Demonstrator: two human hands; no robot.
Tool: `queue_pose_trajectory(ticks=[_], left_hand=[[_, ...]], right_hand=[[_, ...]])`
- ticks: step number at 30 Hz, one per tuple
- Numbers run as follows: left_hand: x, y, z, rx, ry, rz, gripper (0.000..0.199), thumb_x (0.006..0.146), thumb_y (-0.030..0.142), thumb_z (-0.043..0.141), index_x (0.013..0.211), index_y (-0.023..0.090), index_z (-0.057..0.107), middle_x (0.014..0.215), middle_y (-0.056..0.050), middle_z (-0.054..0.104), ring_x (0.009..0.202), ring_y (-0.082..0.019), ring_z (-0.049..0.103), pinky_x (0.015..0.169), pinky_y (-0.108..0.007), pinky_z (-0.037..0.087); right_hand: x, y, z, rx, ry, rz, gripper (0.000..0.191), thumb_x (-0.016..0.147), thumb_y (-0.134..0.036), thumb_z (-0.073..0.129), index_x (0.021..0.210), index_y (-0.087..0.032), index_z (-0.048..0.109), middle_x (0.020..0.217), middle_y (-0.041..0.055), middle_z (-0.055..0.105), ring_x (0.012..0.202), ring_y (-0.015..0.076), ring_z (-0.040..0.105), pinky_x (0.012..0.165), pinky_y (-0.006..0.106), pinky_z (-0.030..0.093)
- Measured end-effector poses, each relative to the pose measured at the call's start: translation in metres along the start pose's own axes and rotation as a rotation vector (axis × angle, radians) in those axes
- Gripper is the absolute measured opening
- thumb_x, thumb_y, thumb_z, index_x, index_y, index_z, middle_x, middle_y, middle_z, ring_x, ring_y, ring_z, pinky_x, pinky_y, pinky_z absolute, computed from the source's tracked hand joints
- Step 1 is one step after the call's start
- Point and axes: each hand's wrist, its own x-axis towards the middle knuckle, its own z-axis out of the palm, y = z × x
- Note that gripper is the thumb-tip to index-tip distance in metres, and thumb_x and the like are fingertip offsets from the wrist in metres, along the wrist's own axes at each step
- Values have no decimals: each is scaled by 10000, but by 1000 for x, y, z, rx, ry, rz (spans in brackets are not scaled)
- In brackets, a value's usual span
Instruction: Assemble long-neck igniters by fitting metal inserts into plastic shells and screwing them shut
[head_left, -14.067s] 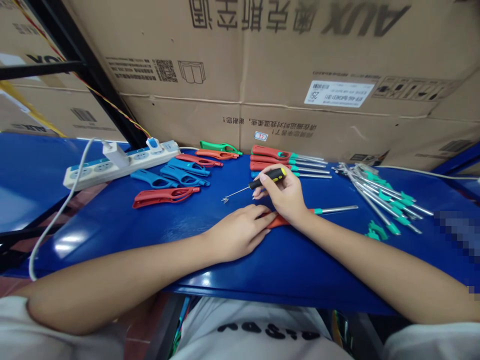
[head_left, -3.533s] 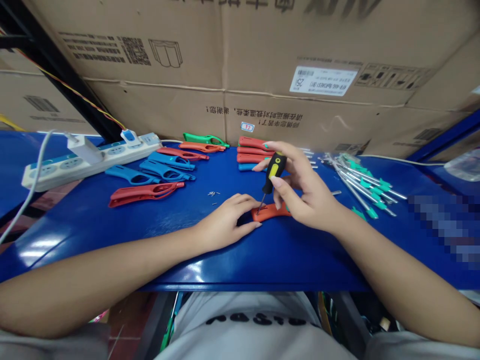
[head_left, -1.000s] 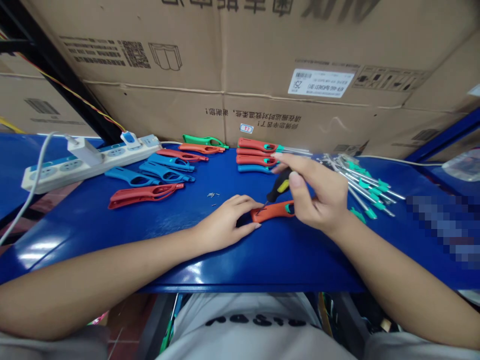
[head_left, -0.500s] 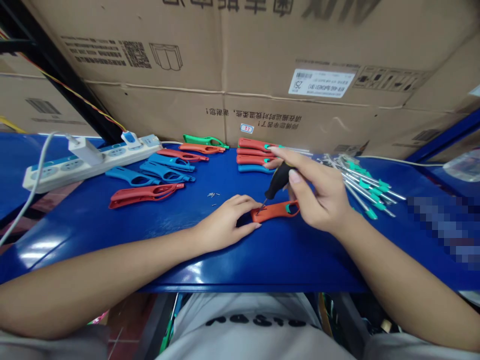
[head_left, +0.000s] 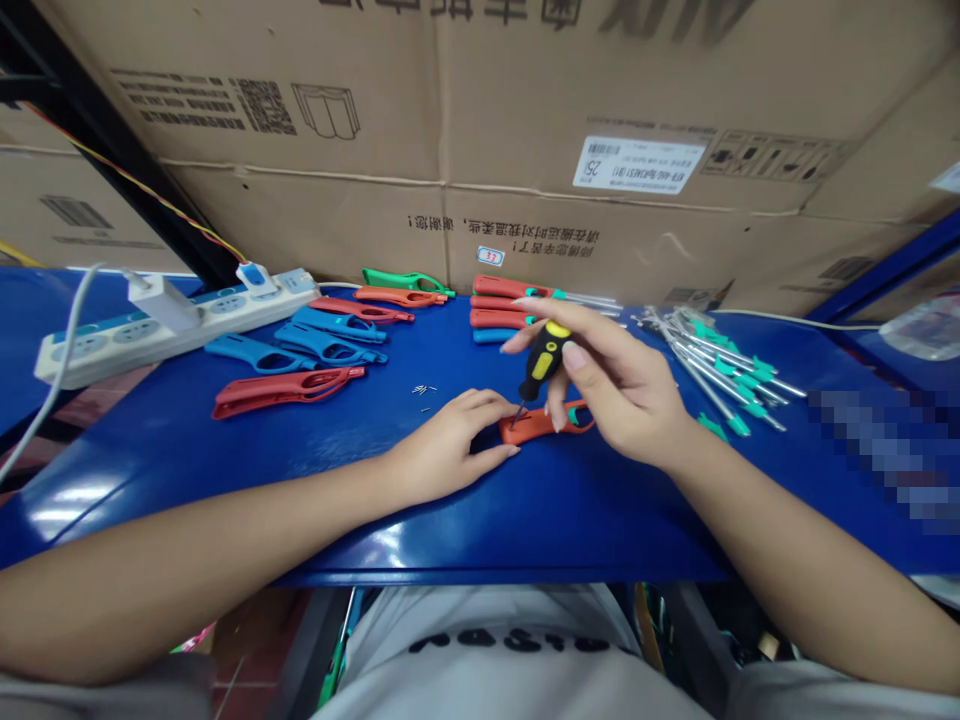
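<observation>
My right hand (head_left: 630,390) holds a black and yellow screwdriver (head_left: 541,365) by its handle, tilted, with its shaft pointing down at the left end of an orange lighter casing (head_left: 531,426). That casing lies on the blue table, and a bit of green shows in its trigger opening. My left hand (head_left: 444,445) rests on the table, thumb and fingers closed around the casing's left end. Behind it are several small screws (head_left: 421,389). Part of the casing's right end is hidden by my right hand.
Red, blue, orange and green lighter casings (head_left: 289,392) lie at left, near a white power strip (head_left: 112,335). Stacked red and blue lighters (head_left: 499,318) sit behind my hands. Metal rods with green parts (head_left: 731,375) are piled at right. A large cardboard box (head_left: 360,200) stands behind.
The screwdriver handle has turned, so its yellow parts now show. My right hand's fingers have spread and shifted around it. My left hand and the orange casing have stayed in place.
</observation>
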Motion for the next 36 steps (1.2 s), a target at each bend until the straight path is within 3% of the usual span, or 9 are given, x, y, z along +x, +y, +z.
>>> queue_pose_trajectory(ticks=[2,8,12,15,22,27,30,33,36], left_hand=[[0,0,0,9,0,6,321,940,255,659,1249,190,603,1196,-99,654,1127,-238,619,1022,-435,502],[-1,-1,1,14,14,17,326,936,250,660,1253,204,599,1203,-91,660,1165,-247,609,1043,-445,490],[0,1,0,-7,8,3,322,935,253,660,1249,200,610,1206,-96,662,1144,-241,620,1040,-438,496],[1,1,0,-12,3,2,320,939,257,658,1250,196,611,1210,-98,660,1142,-239,620,1038,-438,498],[-1,-2,1,3,7,9,332,952,278,650,1270,199,596,1210,-92,653,1164,-236,608,1050,-431,489],[1,1,-2,48,-4,5,307,958,284,640,1252,198,611,1186,-85,664,1110,-237,623,1013,-425,505],[2,2,-3,67,-9,-3,299,956,287,643,1241,198,620,1185,-82,668,1107,-241,624,1012,-430,502],[1,0,-2,61,0,-7,299,954,296,647,1233,192,614,1204,-82,667,1133,-244,617,1024,-433,495],[0,-2,-1,61,10,-13,311,961,315,637,1249,201,607,1211,-78,667,1151,-245,610,1031,-436,494]], right_hand=[[1,1,0,14,2,17,352,1053,-288,396,1380,-276,527,1223,66,689,544,77,619,527,249,568],[2,0,-4,-507,187,-271,210,921,-335,678,1107,-238,692,987,53,753,825,195,706,760,331,596],[2,0,-4,-306,112,-122,349,1041,-311,422,1347,-268,586,1244,81,701,779,159,712,684,307,604],[4,1,-3,-96,17,7,382,1059,-294,366,1404,-275,529,1233,71,701,631,107,672,571,265,582],[4,3,-8,-480,204,-264,205,911,-314,693,1089,-213,698,986,51,767,756,170,705,742,313,599],[4,0,-5,-196,62,-63,388,1064,-281,343,1402,-263,532,1206,63,720,711,116,700,666,275,599],[6,2,-5,-163,70,-51,313,1034,-344,466,1298,-250,605,1145,48,733,721,116,694,639,257,587],[7,4,-8,-363,175,-139,243,933,-404,660,1099,-229,692,1051,52,754,838,164,705,768,301,592],[7,3,-10,-430,172,-166,275,973,-442,586,1087,-218,697,1029,61,755,936,189,707,884,340,575]])
